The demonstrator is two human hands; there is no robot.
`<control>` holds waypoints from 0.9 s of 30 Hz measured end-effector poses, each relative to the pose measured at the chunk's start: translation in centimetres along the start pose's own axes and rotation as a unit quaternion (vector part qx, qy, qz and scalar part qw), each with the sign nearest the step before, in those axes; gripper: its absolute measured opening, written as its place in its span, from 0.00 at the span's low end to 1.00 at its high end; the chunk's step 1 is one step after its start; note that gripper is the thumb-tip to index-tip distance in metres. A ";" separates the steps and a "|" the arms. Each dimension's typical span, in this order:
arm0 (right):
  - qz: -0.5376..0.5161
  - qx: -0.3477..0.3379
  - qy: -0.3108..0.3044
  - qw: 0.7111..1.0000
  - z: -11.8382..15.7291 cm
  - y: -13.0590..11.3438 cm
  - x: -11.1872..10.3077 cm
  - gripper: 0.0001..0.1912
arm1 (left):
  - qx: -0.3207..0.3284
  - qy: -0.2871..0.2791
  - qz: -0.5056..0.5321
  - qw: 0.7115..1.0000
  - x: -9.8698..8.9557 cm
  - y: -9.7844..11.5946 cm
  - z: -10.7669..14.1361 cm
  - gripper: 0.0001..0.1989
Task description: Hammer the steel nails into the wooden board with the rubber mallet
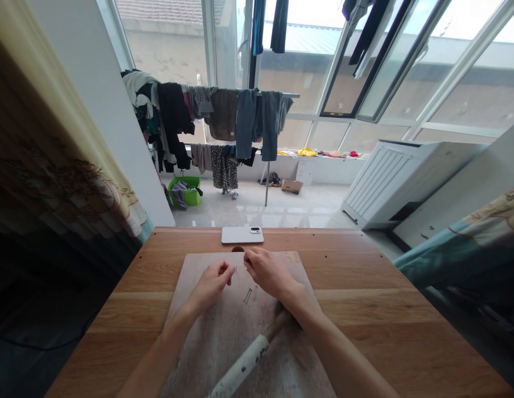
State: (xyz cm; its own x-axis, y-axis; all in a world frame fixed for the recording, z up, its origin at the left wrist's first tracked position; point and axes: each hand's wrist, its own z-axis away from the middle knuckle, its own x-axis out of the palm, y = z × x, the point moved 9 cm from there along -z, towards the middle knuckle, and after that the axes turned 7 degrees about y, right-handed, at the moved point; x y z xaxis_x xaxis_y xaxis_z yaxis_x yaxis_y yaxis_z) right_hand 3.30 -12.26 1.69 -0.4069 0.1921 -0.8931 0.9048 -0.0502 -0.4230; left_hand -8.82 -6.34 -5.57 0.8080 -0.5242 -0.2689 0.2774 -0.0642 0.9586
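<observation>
A few thin metal pieces (248, 295) lie on the pale board (198, 342), between and just below the two hands; the left hand (217, 276) is curled with fingertips drawn together; the right hand (265, 268) is bent inward, its fingers closely bunched; whether either holds anything cannot be told; a white-and-brown handle (242, 365) slants beneath the right forearm; a phone (240, 235) lies beyond the board on the wooden table (364, 309).

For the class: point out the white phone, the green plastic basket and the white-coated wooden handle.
White phone (239, 236): head view, on its back.
Green plastic basket (194, 198): head view, on its outer wall.
White-coated wooden handle (237, 370): head view, on its coated part.
</observation>
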 end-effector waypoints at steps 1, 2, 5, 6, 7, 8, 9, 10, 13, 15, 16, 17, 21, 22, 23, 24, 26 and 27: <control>-0.009 -0.004 -0.001 1.000 0.1 -0.2 -0.4 0.04 | 0.010 -0.004 -0.024 1.000 0.2 0.0 0.0 0.17; -0.020 -0.007 -0.007 1.000 0.3 -0.4 -0.8 0.04 | 0.016 -0.009 -0.047 0.999 0.4 0.1 -0.1 0.15; -0.053 -0.008 -0.039 0.998 1.3 -0.5 -1.4 0.06 | 0.051 -0.014 -0.130 0.990 1.0 0.8 -0.3 0.11; -0.061 -0.006 -0.046 0.997 1.8 -0.4 -1.5 0.06 | 0.068 -0.011 -0.161 0.985 1.1 1.1 -0.4 0.09; -0.067 -0.002 -0.048 0.997 2.2 -0.2 -1.7 0.06 | 0.085 -0.006 -0.192 0.978 1.3 1.5 -0.4 0.09; -0.071 0.002 -0.045 0.996 2.6 0.1 -1.8 0.07 | 0.102 -0.003 -0.226 0.969 1.5 1.8 -0.3 0.09; -0.073 0.007 -0.039 0.997 3.0 0.4 -2.0 0.08 | 0.119 -0.002 -0.260 0.958 1.7 2.0 -0.3 0.10; -0.075 0.012 -0.031 0.997 3.3 0.8 -2.1 0.08 | 0.134 -0.003 -0.290 0.947 1.9 2.2 -0.2 0.11; -0.084 0.024 -0.007 0.996 4.3 1.9 -2.6 0.09 | 0.167 0.002 -0.323 0.932 1.9 3.2 -0.1 0.11; -0.096 0.030 0.010 0.995 4.9 2.5 -3.1 0.09 | 0.177 0.035 -0.288 0.941 0.9 4.3 -0.3 0.10; -0.103 0.032 0.019 0.994 5.2 2.7 -3.4 0.09 | 0.180 0.055 -0.264 0.946 0.3 5.0 -0.3 0.11; -0.110 0.034 0.030 0.993 5.5 2.9 -3.7 0.09 | 0.181 0.069 -0.242 0.951 -0.3 5.7 -0.3 0.11; -0.126 0.054 0.090 0.986 7.0 4.1 -5.2 0.09 | 0.189 0.014 -0.222 0.957 0.3 6.9 0.3 0.12; -0.126 0.065 0.111 0.984 7.6 4.7 -5.7 0.10 | 0.187 -0.008 -0.235 0.954 0.8 6.6 0.8 0.12; -0.125 0.076 0.133 0.980 8.4 5.3 -6.1 0.11 | 0.183 -0.024 -0.251 0.950 1.2 6.2 1.3 0.12; -0.123 0.088 0.154 0.976 9.3 6.0 -6.5 0.12 | 0.181 -0.033 -0.266 0.946 1.5 5.8 1.9 0.12; -0.114 0.110 0.189 0.969 11.6 7.5 -6.9 0.15 | 0.198 -0.033 -0.284 0.937 1.6 5.0 3.5 0.12; -0.106 0.119 0.204 0.966 13.1 8.3 -6.9 0.16 | 0.218 -0.025 -0.288 0.932 1.3 4.7 4.5 0.11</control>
State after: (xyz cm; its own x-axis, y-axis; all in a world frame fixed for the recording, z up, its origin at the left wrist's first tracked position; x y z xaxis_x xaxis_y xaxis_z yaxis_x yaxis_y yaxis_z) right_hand 11.98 -26.83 2.37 -0.4526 0.5904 -0.6682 0.7324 -0.1813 -0.6563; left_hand -8.77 -11.13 -0.96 0.5616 -0.3340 -0.7570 0.4110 -0.6814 0.6056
